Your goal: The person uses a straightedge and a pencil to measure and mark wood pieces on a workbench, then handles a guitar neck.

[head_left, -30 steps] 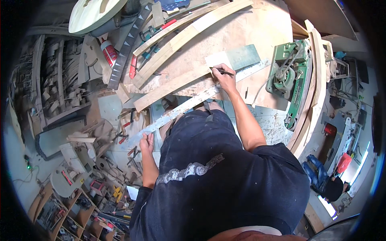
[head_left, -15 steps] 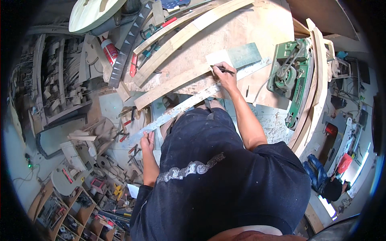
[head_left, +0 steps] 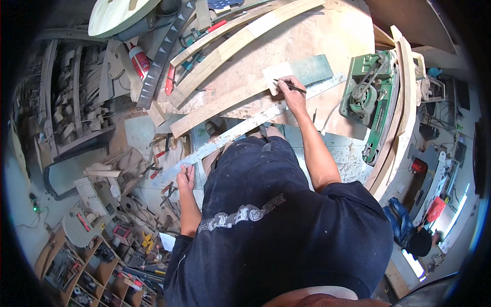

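My right hand (head_left: 292,92) is closed on a dark pencil (head_left: 299,89), its tip at the pale square piece (head_left: 273,72) beside a grey-green panel (head_left: 311,68). A straight wooden board (head_left: 217,108) runs from the pale piece toward the front left edge. A long, paint-flecked pale straightedge (head_left: 245,128) lies under my right wrist and extends past the bench edge. My left hand (head_left: 185,178) is at its lower end with fingers curled upward, apparently holding it.
The plywood bench (head_left: 342,30) carries curved laminated strips (head_left: 230,51), a glue bottle (head_left: 139,63), clamps (head_left: 190,38) and a green sander (head_left: 360,92). Cluttered shelving (head_left: 87,261) and offcuts (head_left: 69,97) are at left. A person in jeans (head_left: 411,230) is at the far right.
My right hand and pencil have shifted slightly right and up onto the pale piece. My left hand has risen a little, with the straightedge's lower end.
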Demonstrator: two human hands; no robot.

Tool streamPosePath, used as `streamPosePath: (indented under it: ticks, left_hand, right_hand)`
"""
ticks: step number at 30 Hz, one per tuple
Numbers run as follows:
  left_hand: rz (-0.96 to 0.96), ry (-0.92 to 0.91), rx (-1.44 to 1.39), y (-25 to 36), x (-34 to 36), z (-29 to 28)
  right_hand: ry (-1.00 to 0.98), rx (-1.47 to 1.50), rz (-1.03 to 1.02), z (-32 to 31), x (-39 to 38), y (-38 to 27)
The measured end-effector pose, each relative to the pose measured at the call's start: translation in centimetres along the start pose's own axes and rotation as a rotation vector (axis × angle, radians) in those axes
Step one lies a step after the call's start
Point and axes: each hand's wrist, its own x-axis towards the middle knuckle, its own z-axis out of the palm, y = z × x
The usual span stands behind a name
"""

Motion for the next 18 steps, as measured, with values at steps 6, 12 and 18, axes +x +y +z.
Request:
streamPosePath:
  ticks: [6, 12, 18]
  left_hand:
    - [0.014, -0.051, 0.004, -0.5, 0.6, -0.2]
    - [0.031, -0.097, -0.003, -1.3, 1.5, -2.1]
    - [0.030, -0.062, -0.023, -0.5, -1.7, 1.3]
  right_hand:
    - [-0.354, -0.124, -0.190, 4.4, -1.7, -1.0]
    - [-0.852, -0.026, -0.108, 18.5, -5.1, -3.1]
    - [-1.051, -0.053, -0.130, 28.4, -4.7, -2.7]
